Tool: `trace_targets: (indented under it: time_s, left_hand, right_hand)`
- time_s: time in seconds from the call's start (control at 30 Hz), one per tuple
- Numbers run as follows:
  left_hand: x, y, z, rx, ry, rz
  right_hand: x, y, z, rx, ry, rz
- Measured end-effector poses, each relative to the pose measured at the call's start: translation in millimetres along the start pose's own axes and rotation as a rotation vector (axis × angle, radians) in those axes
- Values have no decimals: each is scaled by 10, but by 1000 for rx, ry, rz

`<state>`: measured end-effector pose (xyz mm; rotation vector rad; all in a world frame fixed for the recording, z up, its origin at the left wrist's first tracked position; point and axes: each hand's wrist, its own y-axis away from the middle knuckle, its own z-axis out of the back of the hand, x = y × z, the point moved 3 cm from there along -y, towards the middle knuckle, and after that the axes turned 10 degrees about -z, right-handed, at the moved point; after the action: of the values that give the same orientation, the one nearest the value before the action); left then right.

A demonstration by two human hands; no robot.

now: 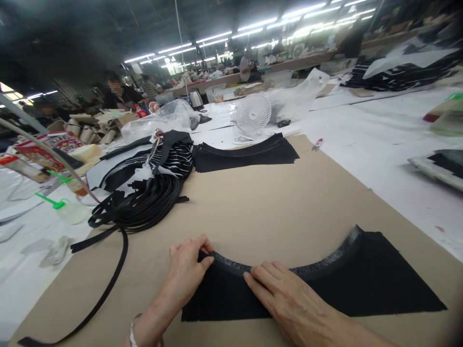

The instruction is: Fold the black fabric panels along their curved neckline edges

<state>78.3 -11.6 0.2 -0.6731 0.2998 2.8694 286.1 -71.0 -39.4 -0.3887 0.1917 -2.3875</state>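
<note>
A black fabric piece [361, 284] with a curved, dark-banded top edge [325, 262] lies on brown paper [271, 202] in front of me. My left hand [188, 272] pinches the left end of that curved band between thumb and fingers. My right hand [289, 299] lies flat on the fabric, fingertips pressed against the band near its middle. A long black strip [108, 289] trails off to the left of my left hand.
A bundle of black strips [144, 202] and striped fabric [173, 161] sits at the left. A stack of black cut pieces [246, 154] lies farther back, behind it a white fan [253, 113]. Green-capped bottles [68, 209] stand at the left. People work at distant tables.
</note>
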Motion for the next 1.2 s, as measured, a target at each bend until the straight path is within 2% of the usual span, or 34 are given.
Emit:
trace_targets:
  time_s: [0.37, 0.7, 0.9, 1.2]
  left_hand:
    - [39, 3, 39, 5, 17, 28]
    - [140, -55, -58, -24, -4, 40]
    - [184, -29, -78, -37, -3, 65]
    - [140, -31, -59, -56, -14, 71]
  right_hand:
    - [-13, -24, 15, 4, -10, 6]
    - [-18, -26, -3, -31, 12, 10]
    - [13, -32, 77, -135, 59, 19]
    - [43, -94, 137, -124, 92, 10]
